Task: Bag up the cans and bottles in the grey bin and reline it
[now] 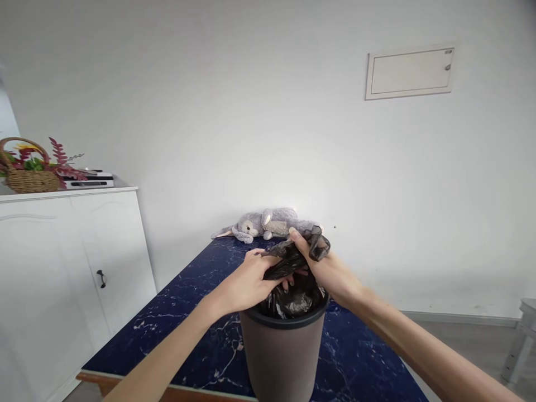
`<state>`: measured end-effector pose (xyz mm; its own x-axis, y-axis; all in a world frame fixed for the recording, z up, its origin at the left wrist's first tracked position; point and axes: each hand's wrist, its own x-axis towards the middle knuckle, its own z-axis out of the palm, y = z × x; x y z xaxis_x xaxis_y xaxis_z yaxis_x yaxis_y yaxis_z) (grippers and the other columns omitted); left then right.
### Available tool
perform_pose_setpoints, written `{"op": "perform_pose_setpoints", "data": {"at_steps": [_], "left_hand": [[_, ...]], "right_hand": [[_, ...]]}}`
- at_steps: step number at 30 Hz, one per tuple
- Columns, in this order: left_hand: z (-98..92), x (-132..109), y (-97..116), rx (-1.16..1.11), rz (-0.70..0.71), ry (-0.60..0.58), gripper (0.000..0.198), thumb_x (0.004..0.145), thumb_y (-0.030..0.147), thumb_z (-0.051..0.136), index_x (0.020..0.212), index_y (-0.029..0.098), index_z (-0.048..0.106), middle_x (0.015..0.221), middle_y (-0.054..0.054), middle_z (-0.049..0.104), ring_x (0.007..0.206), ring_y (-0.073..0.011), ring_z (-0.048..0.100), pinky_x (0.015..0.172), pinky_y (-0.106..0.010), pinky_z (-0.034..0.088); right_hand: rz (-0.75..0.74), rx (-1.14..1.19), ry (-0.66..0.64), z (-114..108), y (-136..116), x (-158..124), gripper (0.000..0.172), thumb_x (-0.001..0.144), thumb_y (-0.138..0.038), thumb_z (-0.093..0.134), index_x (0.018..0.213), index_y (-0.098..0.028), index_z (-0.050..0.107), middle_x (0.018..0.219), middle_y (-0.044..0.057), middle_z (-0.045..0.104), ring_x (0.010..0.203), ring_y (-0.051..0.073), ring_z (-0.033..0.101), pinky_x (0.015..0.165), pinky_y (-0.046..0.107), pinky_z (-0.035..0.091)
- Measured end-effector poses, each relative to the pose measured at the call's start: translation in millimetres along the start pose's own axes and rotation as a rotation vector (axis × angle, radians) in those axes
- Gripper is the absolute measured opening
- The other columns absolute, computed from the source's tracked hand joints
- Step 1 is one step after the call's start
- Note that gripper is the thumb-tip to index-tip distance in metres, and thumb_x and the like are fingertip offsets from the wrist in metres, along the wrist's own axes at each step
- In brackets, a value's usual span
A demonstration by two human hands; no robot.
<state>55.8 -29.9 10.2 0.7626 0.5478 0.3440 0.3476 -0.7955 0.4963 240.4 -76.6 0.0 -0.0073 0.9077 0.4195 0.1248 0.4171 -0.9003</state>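
Note:
A brown-grey bin with a dark rim stands at the near edge of a blue marbled table. A thin black plastic bag lies inside the bin, and its upper part is bunched above the rim. My left hand grips the bag from the left, just over the rim. On the right, my right hand is closed on the bag's top, thumb upward, with a loop of plastic sticking out beyond it. Some fingertips are hidden behind the plastic.
A grey plush rabbit lies at the table's far end by the wall. At the left stands a white cabinet bearing a wicker basket of flowers. A white stool is at the far right.

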Motion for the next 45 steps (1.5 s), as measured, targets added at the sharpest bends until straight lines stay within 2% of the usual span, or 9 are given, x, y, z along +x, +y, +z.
{"op": "perform_pose_setpoints", "data": {"at_steps": [5,9,13,21,28,32,35,40,45], "left_hand": [[-13.1,2,-16,-0.309,-0.118,-0.034,0.022,0.094,0.021,0.056,0.115,0.023,0.062,0.107,-0.006,0.078,0.095,-0.0238,0.074,0.082,-0.034,0.056],[-13.5,2,-16,-0.457,-0.229,-0.033,0.038,0.092,0.021,0.059,0.127,0.025,0.048,0.116,-0.008,0.076,0.08,-0.0195,0.073,0.066,-0.029,0.052],[-11.1,2,-14,-0.488,-0.19,0.021,0.035,0.094,0.024,0.06,0.126,0.025,0.048,0.113,-0.008,0.075,0.09,-0.0213,0.074,0.075,-0.032,0.055],[-13.3,1,-14,-0.427,-0.198,0.04,0.033,0.094,0.025,0.061,0.125,0.025,0.049,0.111,-0.007,0.074,0.085,-0.0194,0.071,0.071,-0.029,0.052],[-11.6,2,-17,-0.483,-0.188,0.036,0.038,0.091,0.021,0.061,0.127,0.025,0.049,0.117,-0.008,0.073,0.086,-0.0214,0.074,0.07,-0.031,0.056],[-11.4,2,-15,-0.48,-0.21,0.035,0.035,0.093,0.026,0.063,0.125,0.025,0.05,0.118,-0.008,0.073,0.084,-0.0204,0.074,0.068,-0.03,0.056],[-11.6,2,-13,-0.479,-0.209,0.046,0.034,0.092,0.026,0.064,0.123,0.025,0.051,0.114,-0.007,0.074,0.081,-0.0196,0.073,0.067,-0.029,0.055],[-11.2,3,-12,-0.46,-0.2,0.047,0.033,0.092,0.028,0.066,0.122,0.025,0.053,0.107,-0.006,0.075,0.075,-0.019,0.071,0.062,-0.028,0.052],[-9.5,3,-10,-0.479,-0.191,0.018,0.028,0.097,0.031,0.061,0.123,0.026,0.051,0.112,-0.007,0.074,0.089,-0.0229,0.075,0.073,-0.033,0.057]], "right_hand": [[-0.262,-0.408,-0.319,-28,-9,-9,0.022,0.101,-0.022,0.049,0.089,-0.023,0.068,0.095,0.003,0.068,0.092,0.021,0.064,0.085,0.034,0.053],[-0.454,-0.706,-0.415,-37,-9,-15,0.05,0.072,0.009,0.042,0.099,-0.024,0.068,0.105,0.004,0.071,0.096,0.021,0.065,0.08,0.032,0.051],[-0.499,-0.854,-0.209,-34,-2,-16,0.081,0.065,0.01,0.044,0.136,-0.025,0.061,0.104,0.006,0.076,0.092,0.023,0.07,0.072,0.031,0.053],[-0.824,-0.909,-0.354,-35,-1,-12,0.067,0.07,0.014,0.037,0.114,-0.02,0.075,0.102,0.006,0.078,0.095,0.023,0.071,0.084,0.039,0.057],[-0.576,-0.762,-0.214,-33,-1,-17,0.083,0.075,0.007,0.049,0.152,-0.024,0.047,0.105,0.006,0.079,0.099,0.024,0.074,0.074,0.033,0.06],[-0.684,-0.687,-0.272,-34,5,-13,0.053,0.089,0.003,0.048,0.125,-0.026,0.071,0.105,0.004,0.08,0.1,0.023,0.074,0.085,0.039,0.062],[-0.743,-0.712,-0.327,-36,5,-12,0.051,0.092,0.006,0.043,0.115,-0.026,0.076,0.104,0.004,0.079,0.099,0.021,0.073,0.091,0.041,0.061],[-0.722,-0.824,-0.378,-35,-2,-18,0.04,0.096,-0.001,0.049,0.115,-0.025,0.075,0.119,0.008,0.075,0.103,0.022,0.072,0.086,0.038,0.061],[-0.534,-0.661,-0.215,-35,5,-20,0.049,0.094,-0.011,0.063,0.139,-0.027,0.054,0.103,0.005,0.078,0.095,0.023,0.075,0.074,0.032,0.06]]}}
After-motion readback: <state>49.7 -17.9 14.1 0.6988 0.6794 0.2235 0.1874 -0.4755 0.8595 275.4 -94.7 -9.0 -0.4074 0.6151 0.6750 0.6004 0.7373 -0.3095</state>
